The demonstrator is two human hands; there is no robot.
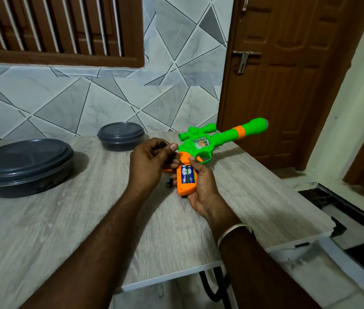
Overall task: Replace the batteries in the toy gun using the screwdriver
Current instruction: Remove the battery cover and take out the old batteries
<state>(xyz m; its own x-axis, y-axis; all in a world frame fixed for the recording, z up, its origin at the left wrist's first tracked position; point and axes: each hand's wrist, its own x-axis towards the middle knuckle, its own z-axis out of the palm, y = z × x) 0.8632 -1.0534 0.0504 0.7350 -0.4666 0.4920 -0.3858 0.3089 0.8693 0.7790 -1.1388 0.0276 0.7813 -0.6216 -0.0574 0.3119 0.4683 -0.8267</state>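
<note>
The toy gun (216,139) is green with an orange grip and points away to the right, just above the table (65,230). My right hand (202,188) grips the orange handle from below. The battery bay in the handle is uncovered, and two blue batteries (187,174) lie side by side in it. My left hand (148,162) is just left of the handle, fingers closed on a small dark object (162,144) that I cannot identify. A dark cylinder end (168,182) pokes out under that hand. An orange piece (166,169) lies beneath it, mostly hidden.
Two dark lidded round containers stand on the table, a large one (24,168) at the left and a small one (121,136) at the back. The table's right edge (299,197) drops off toward a brown door (288,85). A tiled wall is behind.
</note>
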